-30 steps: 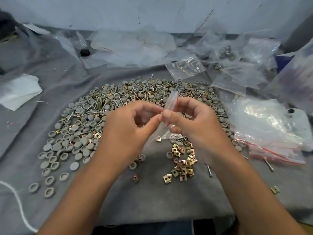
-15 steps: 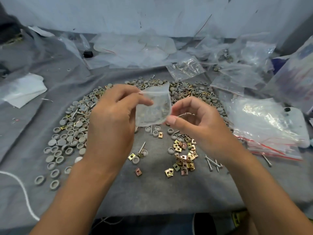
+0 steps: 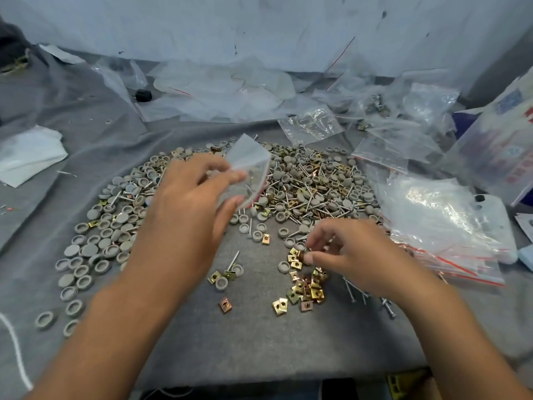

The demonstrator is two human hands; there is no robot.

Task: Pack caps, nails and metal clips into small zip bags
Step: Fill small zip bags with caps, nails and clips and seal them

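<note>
My left hand [image 3: 187,203] holds a small clear zip bag [image 3: 249,168] pinched between thumb and fingers, lifted above the pile. My right hand [image 3: 349,249] is down at a small heap of brass-coloured metal clips [image 3: 305,287], its thumb and fingertips pinching a clip at the heap's top. A broad pile of grey round caps [image 3: 112,235] mixed with nails [image 3: 305,197] spreads across the grey cloth behind both hands. A few loose nails [image 3: 386,307] lie under my right wrist.
A stack of empty red-striped zip bags [image 3: 444,226] lies at the right. Crumpled clear plastic [image 3: 225,90] and more bags fill the back. A white folded sheet [image 3: 26,154] sits far left, a white cord [image 3: 14,350] at the lower left.
My right hand let go of the bag and dropped to the clip heap. My left hand keeps the bag and has lifted it further back.
</note>
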